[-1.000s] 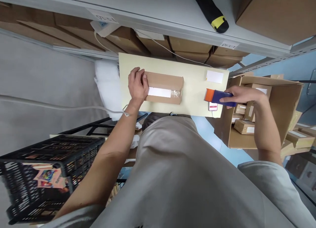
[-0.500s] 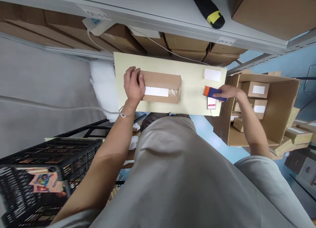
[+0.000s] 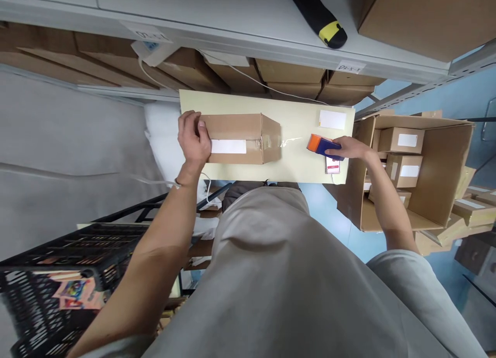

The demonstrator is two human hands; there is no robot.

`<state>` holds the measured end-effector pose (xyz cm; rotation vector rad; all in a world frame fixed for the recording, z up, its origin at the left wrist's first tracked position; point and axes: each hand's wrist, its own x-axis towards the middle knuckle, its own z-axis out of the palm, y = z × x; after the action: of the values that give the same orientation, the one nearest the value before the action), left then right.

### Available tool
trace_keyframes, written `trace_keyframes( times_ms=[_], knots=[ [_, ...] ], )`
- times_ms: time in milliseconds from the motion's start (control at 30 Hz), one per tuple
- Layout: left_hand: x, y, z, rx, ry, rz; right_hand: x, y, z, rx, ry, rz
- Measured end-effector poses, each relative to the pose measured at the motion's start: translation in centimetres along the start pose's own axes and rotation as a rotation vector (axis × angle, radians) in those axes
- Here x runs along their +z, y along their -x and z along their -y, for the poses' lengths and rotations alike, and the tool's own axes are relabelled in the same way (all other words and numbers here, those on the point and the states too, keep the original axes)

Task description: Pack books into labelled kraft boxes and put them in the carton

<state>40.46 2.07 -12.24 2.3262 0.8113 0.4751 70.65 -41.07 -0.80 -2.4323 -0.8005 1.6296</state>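
Observation:
On the pale yellow board [image 3: 298, 167] lies a brown cardboard box [image 3: 236, 125] with a white label and clear tape along it. My left hand [image 3: 194, 139] grips the box's left end, fingers over the far corner and thumb on top. The box's right end looks tilted, with a strip of tape stretching beyond it. Further right, my right hand [image 3: 347, 147] is closed round a small orange and dark blue box [image 3: 323, 145]. Beneath that hand a white and pink device [image 3: 332, 166] with a cable shows in part. A white label sheet [image 3: 332, 119] lies behind.
A large open carton [image 3: 442, 177] with small labelled boxes stands at the right. Above the board runs a grey shelf [image 3: 232, 35] bearing a black and yellow tool [image 3: 315, 17]. Brown boxes fill the level beneath it. A black crate [image 3: 77, 249] is at lower left.
My left hand and the cardboard box have shifted left, and the box's right side face now shows. My right hand has moved slightly left with the orange and blue box.

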Motion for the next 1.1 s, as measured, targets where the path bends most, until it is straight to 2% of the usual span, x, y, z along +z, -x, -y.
trace_keyframes(
  times_ms=[133, 333, 433, 500, 800, 933, 1100],
  knots=[
    [-0.1, 0.1, -0.3, -0.015, 0.007, 0.010, -1.1, 1.5, 1.2, 0.019, -0.001, 0.028],
    [0.2, 0.5, -1.9, -0.127, 0.091, 0.076, -4.5, 8.1, 3.6, -0.070, -0.120, 0.172],
    [1.1, 0.8, -2.5, -0.161, 0.135, 0.107, -5.3, 10.5, 5.2, -0.098, -0.158, 0.167],
    [1.7, 1.0, -2.7, -0.162, 0.139, 0.121, -5.2, 11.1, 6.5, -0.119, -0.172, 0.135],
    [2.4, 1.2, -2.5, -0.101, 0.223, 0.085, -2.8, 8.8, 13.9, -0.282, -0.298, 0.066],
    [2.5, 1.1, -2.3, -0.079, 0.215, 0.061, -1.8, 6.4, 17.6, -0.333, -0.336, 0.076],
    [2.4, 1.2, -1.3, -0.068, 0.223, 0.094, -0.7, 3.0, 21.7, -0.375, -0.354, 0.091]
  ],
)
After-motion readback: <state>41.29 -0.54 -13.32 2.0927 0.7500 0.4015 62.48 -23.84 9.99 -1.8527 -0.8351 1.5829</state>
